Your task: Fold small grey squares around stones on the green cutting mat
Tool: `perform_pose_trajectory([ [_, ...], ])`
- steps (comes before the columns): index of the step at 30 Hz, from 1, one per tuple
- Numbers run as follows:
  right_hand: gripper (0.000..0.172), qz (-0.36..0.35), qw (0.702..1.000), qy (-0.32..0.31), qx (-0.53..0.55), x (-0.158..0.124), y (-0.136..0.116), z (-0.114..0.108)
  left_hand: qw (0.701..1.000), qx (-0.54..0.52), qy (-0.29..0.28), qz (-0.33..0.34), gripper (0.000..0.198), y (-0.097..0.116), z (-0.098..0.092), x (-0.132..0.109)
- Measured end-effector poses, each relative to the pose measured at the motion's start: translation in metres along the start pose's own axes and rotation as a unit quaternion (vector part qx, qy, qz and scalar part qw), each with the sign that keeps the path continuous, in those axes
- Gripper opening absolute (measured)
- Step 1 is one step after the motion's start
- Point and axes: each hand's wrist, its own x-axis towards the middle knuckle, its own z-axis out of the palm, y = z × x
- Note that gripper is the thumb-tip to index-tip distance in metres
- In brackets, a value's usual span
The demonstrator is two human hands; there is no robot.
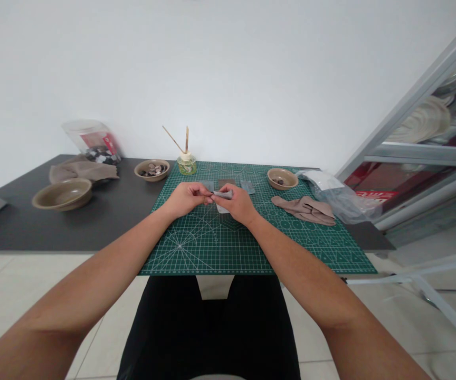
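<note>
Both my hands meet over the middle of a green cutting mat (196, 248). My left hand (186, 198) and my right hand (239, 204) are closed in a pinch on a small grey piece of fabric (223, 195) held between them. A pale bit of the same piece hangs below my right fingers. Just behind my hands, several small grey fabric pieces (247, 186) lie flat on the mat.
A reed diffuser bottle (187, 164), a bowl of dark stones (152, 170), a small bowl (282, 178), a beige cloth (305, 208) and a plastic bag (334, 195) stand around the mat. At left sit an empty bowl (62, 194), another cloth (81, 170) and a plastic jar (92, 140). A metal rack (421, 153) stands right.
</note>
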Motion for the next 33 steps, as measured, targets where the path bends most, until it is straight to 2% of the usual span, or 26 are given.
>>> perform_pose_trajectory([
  [8,0.026,-0.016,1.0,-0.01,-0.003,-0.0002,-0.0003,0.0008,1.0,0.005,0.004,0.015,0.016,-0.0006,-0.0006,-0.0007],
  [15,0.032,-0.013,1.0,-0.008,0.006,0.0014,0.0013,0.0,1.0,0.003,0.0,0.006,0.018,-0.0025,-0.0006,0.0003],
  [20,0.027,-0.021,1.0,-0.009,0.011,0.0007,0.0011,0.0016,1.0,-0.005,-0.002,0.012,0.019,-0.0033,-0.0013,0.0001],
  [27,0.033,-0.012,1.0,-0.01,0.01,0.0013,0.0014,-0.0006,1.0,0.012,-0.01,0.014,0.022,-0.0048,-0.0019,0.0011],
  [33,0.025,0.019,0.999,0.042,0.028,0.0033,0.0059,0.0019,0.998,0.009,0.043,0.045,0.034,-0.0031,-0.0034,0.0018],
])
